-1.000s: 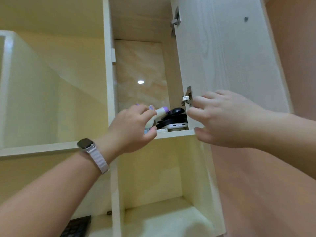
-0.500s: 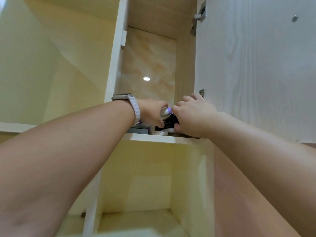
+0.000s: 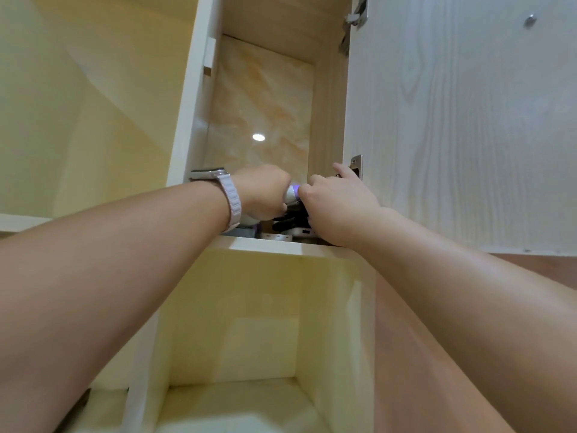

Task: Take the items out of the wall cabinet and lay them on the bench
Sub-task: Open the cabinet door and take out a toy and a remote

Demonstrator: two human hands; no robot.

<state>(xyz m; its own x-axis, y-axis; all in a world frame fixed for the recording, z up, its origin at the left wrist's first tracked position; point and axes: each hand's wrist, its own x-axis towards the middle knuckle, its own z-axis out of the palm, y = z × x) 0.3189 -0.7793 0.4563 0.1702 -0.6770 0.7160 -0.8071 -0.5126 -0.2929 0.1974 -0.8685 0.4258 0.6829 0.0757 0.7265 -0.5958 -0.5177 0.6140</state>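
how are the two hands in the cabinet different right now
The left hand has a watch on its wrist; the right hand has a bare wrist. The left hand grips a white and purple item; the right hand lies over black items, its grip hidden. The right hand stretches one finger toward the hinge; the left hand shows none out. Both reach onto the same shelf, close together.

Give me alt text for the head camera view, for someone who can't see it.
Two bare arms reach up into an open wall cabinet; the left hand grips a white-and-purple device, the right hand is among black gadgets on the same shelf.
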